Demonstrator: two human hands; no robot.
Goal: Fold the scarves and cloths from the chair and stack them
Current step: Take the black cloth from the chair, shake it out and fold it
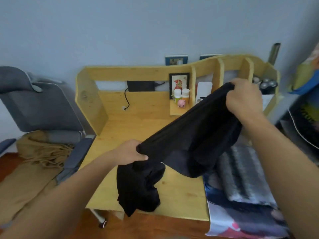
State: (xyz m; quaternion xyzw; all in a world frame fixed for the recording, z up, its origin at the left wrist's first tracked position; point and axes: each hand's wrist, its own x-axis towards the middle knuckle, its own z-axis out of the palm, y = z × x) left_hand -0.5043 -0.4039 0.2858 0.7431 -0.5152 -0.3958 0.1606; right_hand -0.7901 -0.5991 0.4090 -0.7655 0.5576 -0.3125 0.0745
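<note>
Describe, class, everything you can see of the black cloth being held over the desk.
The black cloth looks thin, soft and plain. The left hand grips one bunched end low and near; the right hand grips the other end higher and farther back, so the cloth stretches between them in a slanted band. Its middle sags in loose folds, and a crumpled tail hangs below the left hand, reaching the front edge of the wooden desk.
</note>
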